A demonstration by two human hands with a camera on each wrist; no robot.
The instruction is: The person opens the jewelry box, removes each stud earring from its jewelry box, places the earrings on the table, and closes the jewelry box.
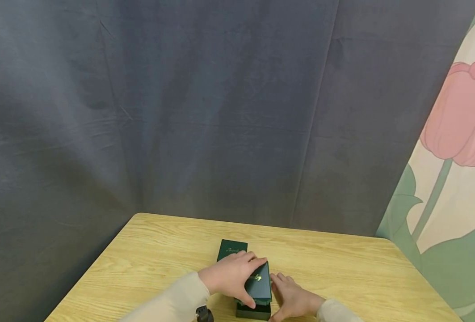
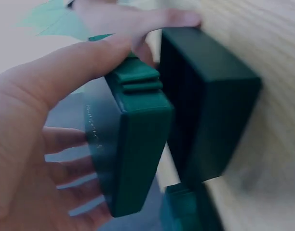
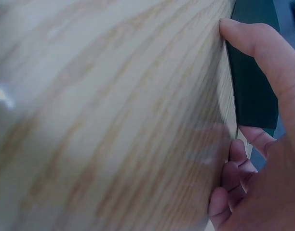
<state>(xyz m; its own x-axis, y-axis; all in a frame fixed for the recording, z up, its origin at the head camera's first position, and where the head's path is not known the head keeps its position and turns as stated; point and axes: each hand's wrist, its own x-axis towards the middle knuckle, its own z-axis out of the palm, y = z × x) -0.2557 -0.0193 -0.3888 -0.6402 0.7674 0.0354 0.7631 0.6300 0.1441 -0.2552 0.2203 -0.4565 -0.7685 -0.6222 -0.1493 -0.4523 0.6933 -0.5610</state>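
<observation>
My left hand (image 1: 232, 275) grips a dark green box lid (image 1: 262, 288) with gold lettering, thumb at its near end and fingers along the far side. A green ribbon bow (image 2: 138, 79) shows at the lid's end in the left wrist view. Tilted, the lid hangs just over its dark green box base (image 1: 253, 312), with a gap between them. The base's dark inside shows partly in the left wrist view; its contents cannot be made out. My right hand (image 1: 295, 298) holds the base low at its right side, thumb and fingers spread around a corner.
A second dark green box (image 1: 231, 247) with gold lettering lies just behind, partly covered by my left hand. Both stand on a light wood-grain table (image 1: 173, 246). A grey curtain (image 1: 221, 112) hangs behind, and a tulip-painted panel (image 1: 454, 120) is at right.
</observation>
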